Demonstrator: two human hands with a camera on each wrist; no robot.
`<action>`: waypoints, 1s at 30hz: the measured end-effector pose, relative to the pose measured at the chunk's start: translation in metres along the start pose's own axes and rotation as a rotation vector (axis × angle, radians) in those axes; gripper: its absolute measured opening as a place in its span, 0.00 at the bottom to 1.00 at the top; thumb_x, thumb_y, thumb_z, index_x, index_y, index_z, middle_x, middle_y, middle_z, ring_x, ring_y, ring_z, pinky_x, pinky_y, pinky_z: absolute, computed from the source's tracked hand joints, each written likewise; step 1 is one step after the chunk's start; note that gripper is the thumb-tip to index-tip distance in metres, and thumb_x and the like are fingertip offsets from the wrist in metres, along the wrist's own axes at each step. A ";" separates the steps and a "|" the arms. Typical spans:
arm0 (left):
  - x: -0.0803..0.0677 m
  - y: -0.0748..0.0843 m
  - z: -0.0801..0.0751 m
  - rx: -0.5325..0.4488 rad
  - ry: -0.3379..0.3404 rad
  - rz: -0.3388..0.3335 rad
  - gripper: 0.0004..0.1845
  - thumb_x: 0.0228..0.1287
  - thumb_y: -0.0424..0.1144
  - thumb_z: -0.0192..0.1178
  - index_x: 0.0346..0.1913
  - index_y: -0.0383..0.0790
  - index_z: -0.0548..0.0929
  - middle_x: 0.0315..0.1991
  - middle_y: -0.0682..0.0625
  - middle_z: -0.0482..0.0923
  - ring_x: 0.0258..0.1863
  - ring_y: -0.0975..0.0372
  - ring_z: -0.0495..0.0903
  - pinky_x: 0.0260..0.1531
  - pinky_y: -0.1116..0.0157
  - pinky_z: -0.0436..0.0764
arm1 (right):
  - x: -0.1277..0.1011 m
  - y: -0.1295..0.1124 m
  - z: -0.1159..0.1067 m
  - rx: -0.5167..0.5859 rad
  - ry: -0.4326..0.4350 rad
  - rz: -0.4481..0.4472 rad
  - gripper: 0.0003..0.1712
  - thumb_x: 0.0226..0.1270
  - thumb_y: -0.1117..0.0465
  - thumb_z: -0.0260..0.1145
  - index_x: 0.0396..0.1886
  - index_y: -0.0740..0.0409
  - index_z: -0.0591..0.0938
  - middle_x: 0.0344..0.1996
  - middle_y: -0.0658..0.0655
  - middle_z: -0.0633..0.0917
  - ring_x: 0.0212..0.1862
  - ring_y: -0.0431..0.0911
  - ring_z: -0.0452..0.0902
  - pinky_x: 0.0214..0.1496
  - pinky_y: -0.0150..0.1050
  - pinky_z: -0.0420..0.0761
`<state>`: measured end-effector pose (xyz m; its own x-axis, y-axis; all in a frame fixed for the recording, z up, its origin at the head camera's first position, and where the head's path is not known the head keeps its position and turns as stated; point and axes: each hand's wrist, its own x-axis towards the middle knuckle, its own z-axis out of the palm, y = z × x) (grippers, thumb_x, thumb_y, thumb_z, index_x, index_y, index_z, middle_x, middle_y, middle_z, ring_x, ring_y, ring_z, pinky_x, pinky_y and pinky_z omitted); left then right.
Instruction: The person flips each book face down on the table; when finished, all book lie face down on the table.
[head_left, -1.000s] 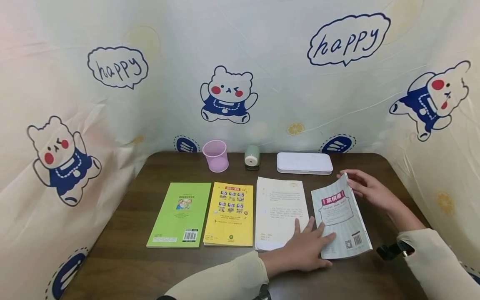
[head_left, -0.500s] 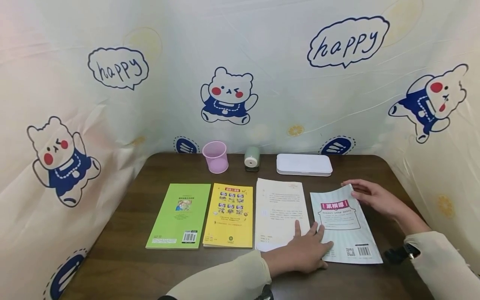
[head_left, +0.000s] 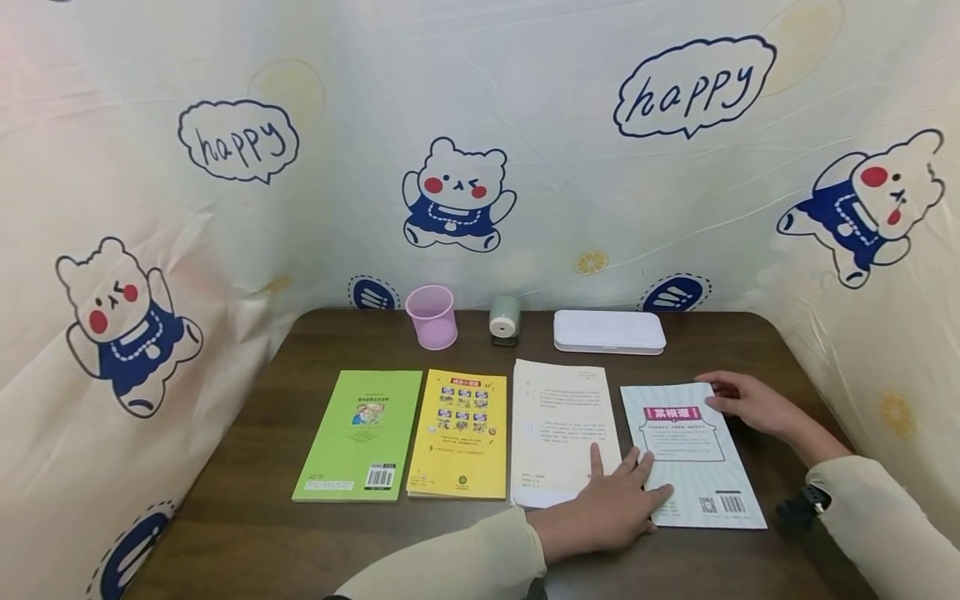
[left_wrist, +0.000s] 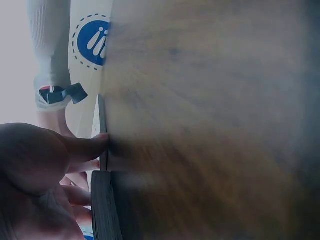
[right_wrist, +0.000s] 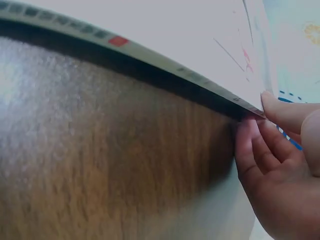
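Observation:
Four books lie in a row on the brown table (head_left: 247,517): a green book (head_left: 363,435), a yellow book (head_left: 459,433), a cream booklet (head_left: 562,425) and a pale blue striped book (head_left: 693,454) at the right. My left hand (head_left: 633,477) rests flat, fingers straight, across the cream booklet's lower corner and the blue book's lower left edge. In the left wrist view its thumb (left_wrist: 87,146) touches the book's edge. My right hand (head_left: 722,402) holds the blue book's top right corner. In the right wrist view the thumb (right_wrist: 287,112) lies on top and the fingers (right_wrist: 260,150) curl at the blue book's edge (right_wrist: 150,52).
At the back of the table stand a pink cup (head_left: 432,317), a small green sharpener (head_left: 504,319) and a flat white case (head_left: 609,331). A printed bear curtain (head_left: 457,192) closes in the table on three sides. Bare wood shows left of the green book.
The blue book, raised on its right side a second ago, has come down flat on the table. My right hand came down with its corner. The left hand stayed put.

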<state>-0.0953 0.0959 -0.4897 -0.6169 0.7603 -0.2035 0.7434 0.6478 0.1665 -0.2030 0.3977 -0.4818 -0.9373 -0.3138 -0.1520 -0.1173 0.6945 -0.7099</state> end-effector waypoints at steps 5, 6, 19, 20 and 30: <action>0.001 0.000 -0.001 -0.015 0.005 -0.003 0.30 0.76 0.55 0.56 0.78 0.66 0.65 0.83 0.51 0.52 0.83 0.56 0.46 0.73 0.33 0.55 | 0.004 -0.001 0.001 -0.038 0.008 0.016 0.24 0.76 0.63 0.65 0.67 0.68 0.76 0.50 0.63 0.83 0.47 0.53 0.75 0.45 0.41 0.78; 0.001 0.000 -0.001 -0.016 0.006 -0.004 0.30 0.77 0.55 0.56 0.78 0.66 0.65 0.83 0.51 0.52 0.83 0.56 0.46 0.73 0.33 0.55 | 0.005 0.000 0.001 -0.047 0.007 0.020 0.24 0.76 0.63 0.65 0.67 0.68 0.76 0.50 0.63 0.83 0.46 0.53 0.75 0.44 0.41 0.79; 0.001 0.002 -0.003 -0.032 0.012 -0.025 0.29 0.78 0.52 0.54 0.78 0.64 0.66 0.83 0.50 0.51 0.82 0.55 0.48 0.72 0.32 0.54 | 0.014 0.012 0.004 -0.078 0.040 0.069 0.24 0.74 0.64 0.67 0.66 0.67 0.78 0.51 0.68 0.77 0.42 0.52 0.74 0.38 0.38 0.81; 0.001 0.002 -0.004 -0.036 0.011 -0.024 0.29 0.78 0.52 0.54 0.78 0.63 0.66 0.83 0.49 0.51 0.82 0.55 0.48 0.72 0.32 0.54 | 0.014 0.013 0.004 -0.077 0.041 0.077 0.24 0.73 0.64 0.67 0.66 0.67 0.78 0.51 0.68 0.77 0.42 0.52 0.74 0.38 0.38 0.81; 0.004 0.003 -0.002 -0.087 0.004 -0.061 0.31 0.74 0.58 0.58 0.77 0.65 0.67 0.83 0.52 0.51 0.82 0.57 0.48 0.73 0.32 0.53 | 0.015 0.016 0.003 -0.065 0.051 0.112 0.25 0.73 0.60 0.68 0.66 0.65 0.79 0.48 0.65 0.78 0.43 0.53 0.73 0.41 0.40 0.78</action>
<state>-0.0962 0.1010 -0.4880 -0.6614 0.7196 -0.2115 0.6794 0.6942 0.2376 -0.2178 0.4026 -0.4973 -0.9610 -0.1998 -0.1910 -0.0308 0.7641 -0.6443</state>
